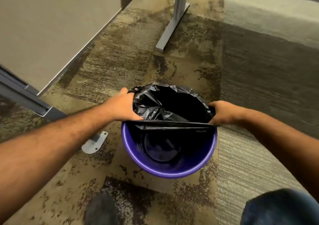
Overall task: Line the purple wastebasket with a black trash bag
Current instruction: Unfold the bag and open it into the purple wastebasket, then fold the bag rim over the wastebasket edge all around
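black trash bag point(165, 104) — crinkled, half over purple wastebasket point(169, 170)

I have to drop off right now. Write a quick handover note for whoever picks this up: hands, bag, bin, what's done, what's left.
Left hand: gripping the black trash bag at the bin's left rim.
Right hand: gripping the bag's mouth at the right rim.
Purple wastebasket: upright on the carpet.
Done: bag opened, its far edge over the far rim.
Left: the near edge is stretched straight across the opening; the near rim is bare. Pull it over the near rim and push the bag down inside.
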### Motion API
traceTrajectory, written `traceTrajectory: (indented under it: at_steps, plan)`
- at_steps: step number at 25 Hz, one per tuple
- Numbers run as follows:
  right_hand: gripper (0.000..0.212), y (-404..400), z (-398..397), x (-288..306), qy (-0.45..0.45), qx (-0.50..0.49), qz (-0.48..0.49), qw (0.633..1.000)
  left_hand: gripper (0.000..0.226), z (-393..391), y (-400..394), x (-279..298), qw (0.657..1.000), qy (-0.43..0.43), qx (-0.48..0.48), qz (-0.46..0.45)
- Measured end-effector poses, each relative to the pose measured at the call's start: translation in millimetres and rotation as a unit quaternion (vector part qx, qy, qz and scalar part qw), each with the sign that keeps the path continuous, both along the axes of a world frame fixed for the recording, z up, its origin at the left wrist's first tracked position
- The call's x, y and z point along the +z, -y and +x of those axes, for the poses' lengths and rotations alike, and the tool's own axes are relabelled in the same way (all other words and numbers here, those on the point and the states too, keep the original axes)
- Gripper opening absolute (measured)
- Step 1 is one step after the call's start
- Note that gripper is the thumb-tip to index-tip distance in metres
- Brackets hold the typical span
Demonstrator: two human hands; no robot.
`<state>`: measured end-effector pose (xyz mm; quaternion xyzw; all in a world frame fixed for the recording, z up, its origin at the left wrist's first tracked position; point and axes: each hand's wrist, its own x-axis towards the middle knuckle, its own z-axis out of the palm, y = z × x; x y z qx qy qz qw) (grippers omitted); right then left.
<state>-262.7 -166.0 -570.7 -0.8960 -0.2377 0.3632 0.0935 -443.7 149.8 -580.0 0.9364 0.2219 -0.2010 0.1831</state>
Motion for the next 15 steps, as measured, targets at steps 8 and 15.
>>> traceTrajectory:
  at_steps: [8,15]
  plan:
    - [0.158,50,-75,26,0.045,0.001,0.064,0.997,0.155,-85,20,27,0.998,-0.016,-0.025,-0.057]
    - [0.052,65,-137,29,0.242,0.311,0.083,0.916,0.054,-108,62,51,0.848,0.167,-0.501,0.034]
